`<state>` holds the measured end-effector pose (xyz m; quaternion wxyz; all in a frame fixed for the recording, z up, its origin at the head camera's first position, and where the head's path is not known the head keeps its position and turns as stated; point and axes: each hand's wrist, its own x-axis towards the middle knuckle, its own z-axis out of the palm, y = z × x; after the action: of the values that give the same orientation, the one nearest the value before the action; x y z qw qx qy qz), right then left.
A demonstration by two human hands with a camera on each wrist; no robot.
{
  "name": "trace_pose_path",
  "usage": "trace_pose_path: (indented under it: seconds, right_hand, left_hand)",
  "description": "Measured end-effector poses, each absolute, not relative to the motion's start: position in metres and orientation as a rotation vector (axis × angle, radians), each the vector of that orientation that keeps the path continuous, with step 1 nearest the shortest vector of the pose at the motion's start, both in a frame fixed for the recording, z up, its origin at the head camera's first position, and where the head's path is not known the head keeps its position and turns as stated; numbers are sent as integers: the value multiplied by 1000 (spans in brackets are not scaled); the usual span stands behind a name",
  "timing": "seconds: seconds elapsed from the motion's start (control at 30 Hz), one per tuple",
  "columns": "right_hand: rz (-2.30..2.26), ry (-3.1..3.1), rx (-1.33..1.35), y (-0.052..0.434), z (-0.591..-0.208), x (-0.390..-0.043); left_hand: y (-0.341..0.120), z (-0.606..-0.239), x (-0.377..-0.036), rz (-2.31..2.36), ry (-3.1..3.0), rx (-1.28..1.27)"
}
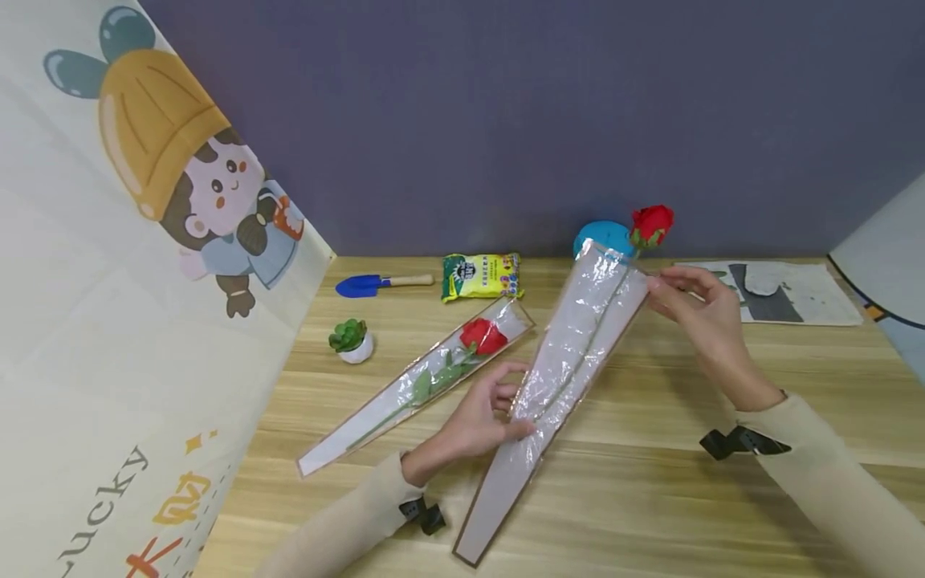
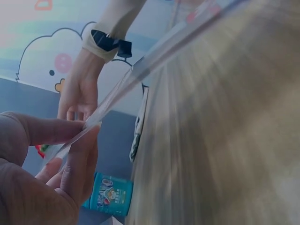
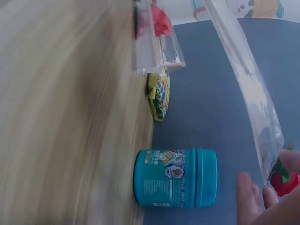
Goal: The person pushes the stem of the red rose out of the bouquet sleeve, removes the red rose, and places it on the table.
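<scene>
My left hand (image 1: 480,413) pinches a long clear-fronted flower sleeve (image 1: 520,433) at its middle, thumb in front and fingers behind. That sleeve is held slanted over the table, its narrow end toward me. A red artificial rose (image 1: 653,225) has its thin stem inside the sleeve, while the bloom stands out past the wide top end. At the sleeve's upper right corner, my right hand (image 1: 704,321) holds the edge between thumb and fingers, just below the bloom. In the right wrist view, the sleeve's end (image 3: 269,154) reaches between those fingers.
A second sleeve (image 1: 325,449) with a red rose (image 1: 482,337) inside lies left of my left hand. Behind are a blue toy shovel (image 1: 361,286), a yellow-green packet (image 1: 482,277) and a teal tub (image 3: 164,178). A small potted succulent (image 1: 350,340) stands left; a flat cloth item (image 1: 809,297) lies right.
</scene>
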<state>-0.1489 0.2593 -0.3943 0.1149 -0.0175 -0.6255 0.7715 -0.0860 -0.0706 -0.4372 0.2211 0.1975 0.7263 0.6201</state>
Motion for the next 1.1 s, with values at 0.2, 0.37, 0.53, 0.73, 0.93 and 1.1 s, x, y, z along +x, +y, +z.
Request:
trace_pose_path:
  seconds: [0.2, 0.37, 0.53, 0.73, 0.93, 1.1]
  right_hand:
    - [2100, -2080, -161, 261, -391, -150]
    - [2117, -2083, -227, 260, -391, -151]
    - [2256, -1983, -269, 259, -391, -151]
    - [2292, -1973, -320, 260, -385, -152]
    - [2451, -1764, -213, 267, -374, -153]
    - [2493, -1695, -157, 281, -364, -154]
  left_hand:
    - [-69, -441, -82, 1665, 2003, 592]
    - [-68, -443, -81, 1643, 1992, 588]
    - [-68, -445, -80, 1628, 1982, 576]
    - [-67, -448, -80, 1613, 2014, 584]
    - [-66, -450, -81, 1563, 2059, 611]
    - [-67, -453, -81, 1534, 2072, 615]
